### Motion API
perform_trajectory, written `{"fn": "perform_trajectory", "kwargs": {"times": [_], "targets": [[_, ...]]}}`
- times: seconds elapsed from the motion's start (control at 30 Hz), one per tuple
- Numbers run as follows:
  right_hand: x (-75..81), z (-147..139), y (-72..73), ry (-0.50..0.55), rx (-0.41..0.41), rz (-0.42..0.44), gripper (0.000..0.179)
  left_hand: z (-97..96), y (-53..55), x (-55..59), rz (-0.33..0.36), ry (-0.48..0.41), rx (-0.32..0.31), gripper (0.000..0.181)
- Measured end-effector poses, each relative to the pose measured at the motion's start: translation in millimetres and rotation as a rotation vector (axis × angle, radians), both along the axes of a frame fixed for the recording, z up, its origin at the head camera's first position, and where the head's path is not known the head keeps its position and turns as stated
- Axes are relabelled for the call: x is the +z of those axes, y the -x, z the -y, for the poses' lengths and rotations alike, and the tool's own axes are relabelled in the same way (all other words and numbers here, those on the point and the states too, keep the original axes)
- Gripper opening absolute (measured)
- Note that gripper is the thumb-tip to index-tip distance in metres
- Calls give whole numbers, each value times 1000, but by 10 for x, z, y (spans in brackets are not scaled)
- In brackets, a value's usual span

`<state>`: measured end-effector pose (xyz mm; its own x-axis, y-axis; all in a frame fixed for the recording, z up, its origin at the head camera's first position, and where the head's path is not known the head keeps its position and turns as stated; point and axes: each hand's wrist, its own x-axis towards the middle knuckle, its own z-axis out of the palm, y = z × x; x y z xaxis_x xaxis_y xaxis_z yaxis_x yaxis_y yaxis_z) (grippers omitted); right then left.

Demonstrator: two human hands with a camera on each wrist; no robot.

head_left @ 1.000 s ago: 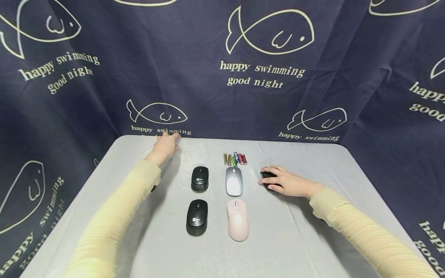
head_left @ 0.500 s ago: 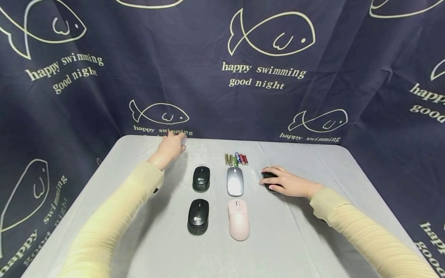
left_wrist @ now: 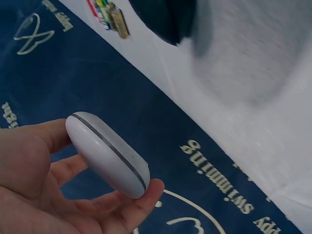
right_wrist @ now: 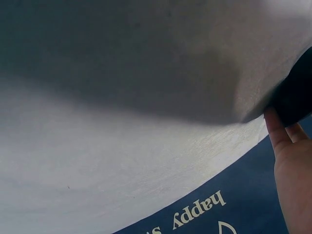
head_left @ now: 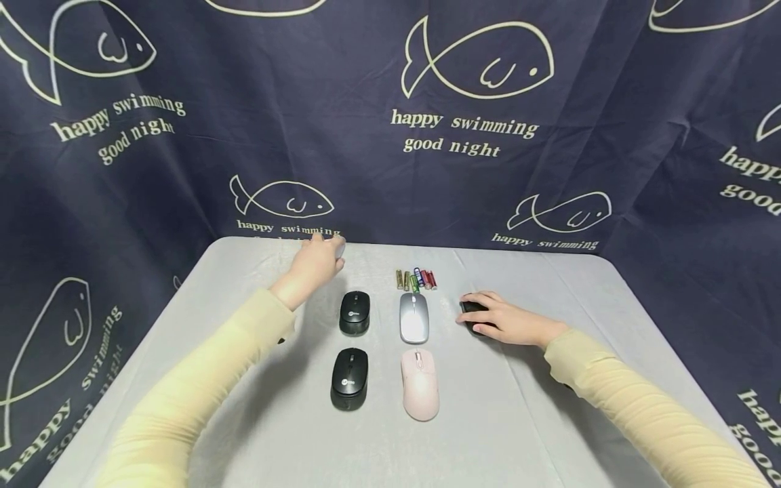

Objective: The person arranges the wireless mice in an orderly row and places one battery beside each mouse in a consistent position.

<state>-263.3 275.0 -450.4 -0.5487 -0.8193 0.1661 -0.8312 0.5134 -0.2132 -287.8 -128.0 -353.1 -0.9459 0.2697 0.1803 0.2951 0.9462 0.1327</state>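
Note:
Near the far left edge of the table, my left hand [head_left: 314,268] holds a white computer mouse [left_wrist: 109,153] with a dark stripe along its side. The left wrist view shows thumb and fingers gripping it at its two ends, raised off the table. My right hand [head_left: 500,317] lies over a black mouse [head_left: 471,307] on the right side, fingers and thumb around it; most of that mouse is hidden under the hand. Between the hands stand two black mice, one far [head_left: 354,312] and one near [head_left: 350,378], beside a silver mouse [head_left: 414,317] and a pink mouse [head_left: 419,385].
Several small batteries [head_left: 416,279] in gold, green, blue and red lie in a group just behind the silver mouse. A pale cloth covers the table [head_left: 488,420]. Dark blue curtains [head_left: 366,169] with fish drawings hang close behind its far edge and at both sides.
My left hand has moved to the right along the far edge, carrying the white mouse. My right hand stays on the black mouse. The head view has shifted slightly.

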Motion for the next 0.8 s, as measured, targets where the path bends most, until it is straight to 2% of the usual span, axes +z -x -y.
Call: {"fn": "perform_trajectory", "kwargs": {"times": [0.13,0.37,0.47,0.8], "targets": [[0,-2,-3,11,2,4,29,-94,-87,34,-27,19,-30,39],[6,-2,-9,10,8,-21,29,-244,-267,79,-5,23,-63,36],[30,5,-13,16,10,-15,29,-303,-342,93,-17,28,-81,32],[29,0,-13,-7,-2,-10,30,-504,-572,49,-63,-14,-139,32]]}}
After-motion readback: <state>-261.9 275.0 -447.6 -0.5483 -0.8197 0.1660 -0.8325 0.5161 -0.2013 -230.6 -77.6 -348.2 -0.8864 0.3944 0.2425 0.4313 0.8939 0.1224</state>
